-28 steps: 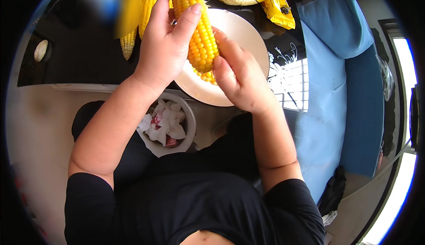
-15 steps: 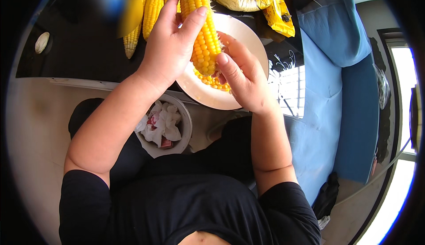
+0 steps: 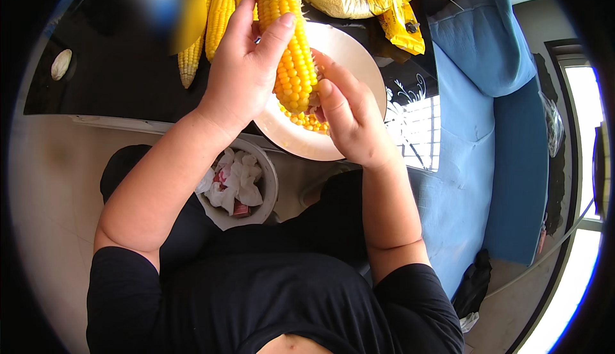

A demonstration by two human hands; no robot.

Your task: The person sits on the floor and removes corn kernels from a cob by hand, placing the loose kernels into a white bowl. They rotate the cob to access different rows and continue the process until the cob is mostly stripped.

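The corn cob (image 3: pixel 289 40) stands nearly upright, its long axis running away from the person, its lower end over the near half of the white plate (image 3: pixel 359 59). The left hand (image 3: pixel 246 75) is clamped around its middle; the right hand (image 3: pixel 349 120) pinches at the lower end (loose kernels (image 3: pixel 306 120) lie beneath), nearer the plate's near edge.

1. The left hand (image 3: pixel 246 75) grips a corn cob (image 3: pixel 289 40) upright over a white plate (image 3: pixel 349 56).
2. The right hand (image 3: pixel 349 120) touches the cob's lower end, above loose kernels (image 3: pixel 307 120).
3. More cobs (image 3: pixel 214 21) lie on the dark table (image 3: pixel 115 91).
4. A bin (image 3: pixel 269 187) stands below.
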